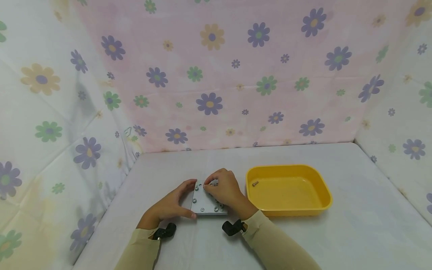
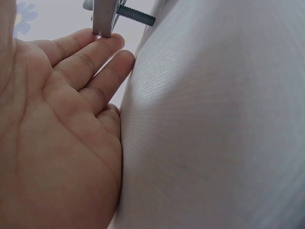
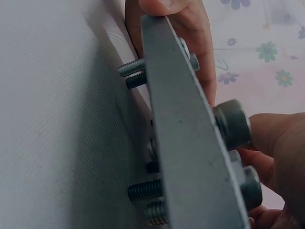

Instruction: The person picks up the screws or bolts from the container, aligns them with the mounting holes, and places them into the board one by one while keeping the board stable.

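Note:
A silver metal plate (image 1: 206, 197) set with several socket-head screws lies in front of me. My left hand (image 1: 170, 204) grips its left side, thumb at the near corner and fingers at the far one. Bent over the far part of the plate, my right hand (image 1: 227, 189) pinches with thumb and index finger at a screw, which the fingertips hide. Threaded shanks (image 3: 145, 190) stick out under the plate in the right wrist view, and thick screw heads (image 3: 232, 124) stand on top. The left wrist view shows one dark screw shank (image 2: 137, 15) below the plate edge.
A yellow tray (image 1: 293, 212) stands to the right of the plate, close to my right forearm. One small screw (image 1: 255, 183) lies inside it, by the left wall. Flowered cloth (image 1: 236, 86) encloses the white table (image 1: 351, 225) at the back and sides.

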`<state>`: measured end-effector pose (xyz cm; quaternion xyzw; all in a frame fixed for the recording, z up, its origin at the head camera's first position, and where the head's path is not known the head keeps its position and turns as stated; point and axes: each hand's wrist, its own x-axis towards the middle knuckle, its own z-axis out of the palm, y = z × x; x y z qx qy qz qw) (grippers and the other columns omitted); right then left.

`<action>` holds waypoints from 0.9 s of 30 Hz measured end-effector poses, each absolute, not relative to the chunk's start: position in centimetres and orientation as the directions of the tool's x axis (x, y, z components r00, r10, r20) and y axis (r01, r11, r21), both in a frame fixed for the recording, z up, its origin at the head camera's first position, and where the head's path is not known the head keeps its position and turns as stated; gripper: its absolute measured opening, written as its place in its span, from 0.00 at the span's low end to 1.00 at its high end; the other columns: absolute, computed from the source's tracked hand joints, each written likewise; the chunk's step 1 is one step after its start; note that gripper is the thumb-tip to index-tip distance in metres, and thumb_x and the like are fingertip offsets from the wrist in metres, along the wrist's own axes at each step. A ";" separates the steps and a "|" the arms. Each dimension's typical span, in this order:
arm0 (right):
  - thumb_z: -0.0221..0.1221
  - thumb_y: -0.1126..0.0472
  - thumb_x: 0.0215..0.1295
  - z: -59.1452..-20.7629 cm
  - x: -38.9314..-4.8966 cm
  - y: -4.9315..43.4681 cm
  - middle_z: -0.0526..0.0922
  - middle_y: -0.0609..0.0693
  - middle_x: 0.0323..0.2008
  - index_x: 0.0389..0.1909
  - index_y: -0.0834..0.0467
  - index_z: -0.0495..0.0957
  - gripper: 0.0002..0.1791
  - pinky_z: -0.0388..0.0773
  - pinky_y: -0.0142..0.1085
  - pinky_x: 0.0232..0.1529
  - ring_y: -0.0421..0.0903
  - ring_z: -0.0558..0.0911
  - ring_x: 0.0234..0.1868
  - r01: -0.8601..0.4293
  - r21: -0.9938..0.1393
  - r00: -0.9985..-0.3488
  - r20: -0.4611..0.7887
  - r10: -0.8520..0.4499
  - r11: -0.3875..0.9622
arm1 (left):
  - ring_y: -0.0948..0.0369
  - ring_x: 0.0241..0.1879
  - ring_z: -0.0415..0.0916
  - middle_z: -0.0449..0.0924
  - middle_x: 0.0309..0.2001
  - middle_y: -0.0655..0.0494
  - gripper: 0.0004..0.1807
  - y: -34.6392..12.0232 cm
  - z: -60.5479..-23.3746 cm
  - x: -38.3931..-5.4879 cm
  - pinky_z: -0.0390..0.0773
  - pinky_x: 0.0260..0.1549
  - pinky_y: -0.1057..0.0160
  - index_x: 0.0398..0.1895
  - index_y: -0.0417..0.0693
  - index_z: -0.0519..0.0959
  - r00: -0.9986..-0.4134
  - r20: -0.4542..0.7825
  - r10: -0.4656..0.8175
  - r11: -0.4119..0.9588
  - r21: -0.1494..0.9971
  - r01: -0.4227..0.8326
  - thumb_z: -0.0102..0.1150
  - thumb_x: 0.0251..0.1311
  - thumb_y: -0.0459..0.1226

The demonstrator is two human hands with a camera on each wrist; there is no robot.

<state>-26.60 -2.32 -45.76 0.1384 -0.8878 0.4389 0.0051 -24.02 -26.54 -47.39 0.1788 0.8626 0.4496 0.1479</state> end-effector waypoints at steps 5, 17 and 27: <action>0.71 0.48 0.61 -46.0 -26.6 -2.4 0.82 0.47 0.51 0.28 0.36 0.89 0.03 0.75 0.49 0.60 0.50 0.75 0.58 -0.284 -0.740 -0.955 0.163 -0.248 0.609 | 0.52 0.82 0.50 0.61 0.80 0.56 0.67 -26.5 -47.3 -23.9 0.40 0.78 0.34 0.82 0.57 0.53 -0.893 -0.098 0.440 0.532 0.829 0.172 0.87 0.38 0.47; 0.71 0.49 0.60 -46.1 -26.4 -2.6 0.81 0.46 0.48 0.25 0.36 0.88 0.05 0.75 0.44 0.54 0.48 0.75 0.54 -0.296 -0.696 -0.954 0.179 -0.241 0.654 | 0.51 0.82 0.50 0.61 0.80 0.56 0.67 -26.6 -47.5 -24.1 0.40 0.78 0.34 0.82 0.56 0.53 -0.890 -0.089 0.446 0.529 0.829 0.182 0.87 0.39 0.46; 0.70 0.51 0.60 -46.1 -26.3 -2.5 0.82 0.46 0.46 0.25 0.39 0.88 0.06 0.75 0.43 0.52 0.49 0.75 0.51 -0.335 -0.681 -0.942 0.223 -0.251 0.652 | 0.52 0.82 0.50 0.61 0.80 0.55 0.67 -26.5 -47.4 -24.0 0.40 0.78 0.35 0.83 0.56 0.53 -0.890 -0.085 0.448 0.530 0.827 0.188 0.87 0.39 0.47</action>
